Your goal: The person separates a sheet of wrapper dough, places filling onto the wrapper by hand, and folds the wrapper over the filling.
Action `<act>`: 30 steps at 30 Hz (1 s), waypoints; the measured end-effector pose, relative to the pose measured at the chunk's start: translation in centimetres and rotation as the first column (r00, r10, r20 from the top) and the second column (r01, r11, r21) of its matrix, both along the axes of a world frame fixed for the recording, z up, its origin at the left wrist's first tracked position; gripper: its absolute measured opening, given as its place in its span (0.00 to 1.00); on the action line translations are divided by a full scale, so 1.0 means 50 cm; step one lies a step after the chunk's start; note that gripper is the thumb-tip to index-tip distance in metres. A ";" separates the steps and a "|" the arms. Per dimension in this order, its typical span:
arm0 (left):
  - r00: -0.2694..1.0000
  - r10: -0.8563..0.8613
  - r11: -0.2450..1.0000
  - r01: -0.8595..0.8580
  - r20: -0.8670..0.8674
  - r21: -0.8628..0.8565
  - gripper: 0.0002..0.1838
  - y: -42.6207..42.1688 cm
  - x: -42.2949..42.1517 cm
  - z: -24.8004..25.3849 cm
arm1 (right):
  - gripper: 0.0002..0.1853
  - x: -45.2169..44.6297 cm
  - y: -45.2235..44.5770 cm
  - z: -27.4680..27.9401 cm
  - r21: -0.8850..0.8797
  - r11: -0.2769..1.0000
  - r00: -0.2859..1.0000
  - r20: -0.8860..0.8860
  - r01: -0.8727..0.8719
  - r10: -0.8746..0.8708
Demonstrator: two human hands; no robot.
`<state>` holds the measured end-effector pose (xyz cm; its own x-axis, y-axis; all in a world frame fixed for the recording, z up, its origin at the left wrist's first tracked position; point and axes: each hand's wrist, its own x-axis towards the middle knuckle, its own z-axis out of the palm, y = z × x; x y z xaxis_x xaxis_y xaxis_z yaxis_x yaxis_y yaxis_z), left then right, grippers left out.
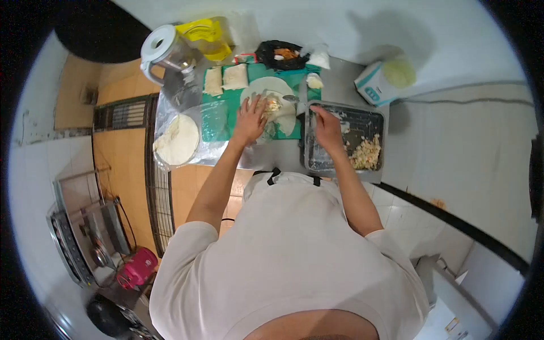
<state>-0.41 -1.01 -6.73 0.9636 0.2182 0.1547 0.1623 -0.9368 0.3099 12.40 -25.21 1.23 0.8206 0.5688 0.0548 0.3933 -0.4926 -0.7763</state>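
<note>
My left hand (250,120) lies with its fingers spread at the left side of a thin, pale dough sheet (288,126). A small heap of mixed filling (273,104) sits on the sheet, close to my fingertips. Under and behind it is a larger round pale sheet (258,85). My right hand (327,127) is closed over the left edge of the dark tray (345,109), gripping the handle of a spoon (290,98). The spoon's bowl points left, toward the filling. A chopped, pale filling (366,153) is piled in the tray's near right corner.
Two folded pale slabs (235,77) lie on the green mat (218,102). Round wrappers (180,141) in plastic sit at left. Behind stand a lidded pitcher (161,48), a yellow bag (207,38), a black bag (272,52) and a white-and-teal box (371,84).
</note>
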 end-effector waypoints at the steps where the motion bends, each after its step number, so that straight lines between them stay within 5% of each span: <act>1: 1.000 -0.004 0.999 0.005 -0.011 0.046 0.31 -0.002 0.000 -0.003 | 0.15 -0.002 -0.030 0.007 -0.016 0.999 0.999 -0.012 0.048 -0.049; 3: 0.999 -0.030 0.991 0.033 -0.027 0.129 0.29 -0.005 0.001 -0.007 | 0.15 -0.006 -0.097 0.009 -0.020 0.990 0.990 0.021 0.140 -0.140; 6: 0.979 -0.002 0.991 0.030 0.206 -0.132 0.25 -0.016 0.015 0.028 | 0.14 -0.023 -0.214 0.043 -0.038 0.951 0.952 0.001 0.306 -0.306; 9: 0.969 -0.001 0.921 0.097 0.246 -0.376 0.16 -0.051 0.020 0.076 | 0.14 -0.031 -0.337 0.042 -0.098 0.889 0.895 0.067 0.447 -0.442; 12: 0.974 -0.036 0.892 0.133 0.225 -0.432 0.07 -0.109 0.017 0.091 | 0.14 -0.039 -0.423 0.020 -0.177 0.811 0.825 0.012 0.558 -0.565; 19: 0.963 -0.239 0.806 0.267 0.122 -0.528 0.08 -0.219 -0.004 0.067 | 0.14 -0.064 -0.473 -0.055 -0.269 0.852 0.884 -0.003 0.449 -0.467; 23: 0.994 -0.092 0.803 0.036 -0.064 -0.594 0.13 -0.243 -0.042 0.072 | 0.14 -0.081 -0.456 -0.080 -0.282 0.875 0.918 0.064 0.393 -0.392; 25: 0.999 0.031 0.854 -0.042 -0.029 -0.519 0.15 -0.233 -0.078 0.047 | 0.13 -0.086 -0.453 -0.082 -0.488 0.797 0.925 0.063 0.357 -0.375; 30: 0.936 0.350 0.799 -0.313 -0.025 -0.513 0.22 -0.177 -0.157 -0.010 | 0.15 -0.113 -0.470 -0.087 -0.485 0.802 0.937 0.179 0.349 -0.300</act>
